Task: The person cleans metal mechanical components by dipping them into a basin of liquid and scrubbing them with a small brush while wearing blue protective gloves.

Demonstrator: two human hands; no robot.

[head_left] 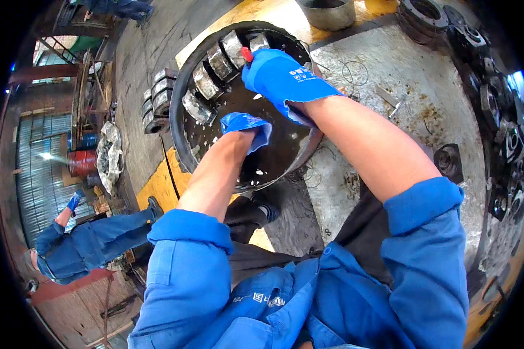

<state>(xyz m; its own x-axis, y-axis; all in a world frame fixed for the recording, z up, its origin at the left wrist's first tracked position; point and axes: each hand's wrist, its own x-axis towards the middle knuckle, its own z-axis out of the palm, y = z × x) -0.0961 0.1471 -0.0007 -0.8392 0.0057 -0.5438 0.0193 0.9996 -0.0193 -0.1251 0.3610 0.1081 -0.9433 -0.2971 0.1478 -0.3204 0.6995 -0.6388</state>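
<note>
Working from the near side: left hand (245, 127), blue glove, is down inside the black round basin (183, 93), wrist bent, fingers curled under. Can't tell whether it has hold of anything, the palm side is hidden by the glove cuff.

Right hand (282, 74), also gloved, reaches further in. Fingers are closed round a red-tipped tool handle (247, 54); only the red end shows, so brush or scraper, can't tell which. It sits just beside the row of grey metal blocks (215, 72) lined along the basin's far-left inner wall, standing in dark liquid with white flecks.

My read on doing this well: keep the left hand low and clear of the tool stroke, steady one block at a time, work along the arc in order so none gets skipped. Wet gloves on oily steel will slip, so grip blocks by the flat faces, not the corners. Keep forearms off the rim.

Further out: more blocks of the same kind stacked on the floor (157, 99) just outside the basin on the left. Metal bucket (329, 11) beyond the far edge. Dark flanged castings (495, 104) spread along the right. Another person in blue overalls (81, 244) at far left, well apart.
</note>
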